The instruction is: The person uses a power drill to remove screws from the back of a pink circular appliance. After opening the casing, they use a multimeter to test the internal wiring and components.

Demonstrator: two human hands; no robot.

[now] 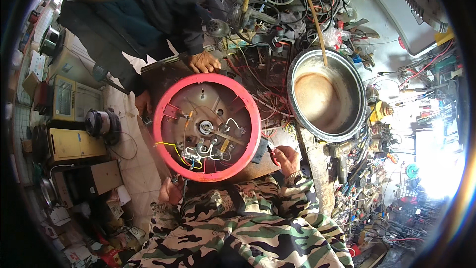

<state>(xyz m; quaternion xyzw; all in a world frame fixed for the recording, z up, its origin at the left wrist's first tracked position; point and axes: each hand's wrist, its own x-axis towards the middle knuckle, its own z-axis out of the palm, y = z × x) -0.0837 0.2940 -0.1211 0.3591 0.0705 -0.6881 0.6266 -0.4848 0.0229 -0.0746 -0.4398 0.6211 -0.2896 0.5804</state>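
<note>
In front of me is a round red appliance housing (256, 114), its open side up, with wires, terminals and a metal base plate inside. A yellow wire (171, 144) runs over its left rim. My left hand (171, 191) is closed at the housing's near left edge, around a small dark piece with a dark cord beside it; its kind is not clear. To the right of the housing, my right hand (287, 161) grips red-handled pliers (272, 152), jaws pointing away from me. A dark flat pad (259, 151) lies between the pliers and the housing.
Opposite me a co-worker's hand (204, 62) rests by the housing's far rim; their other hand (143, 103) is at the left. A large metal pot (292, 94) stands at the right, a stick leaning in it. Tangled cables (297, 0) and loose tools surround the table.
</note>
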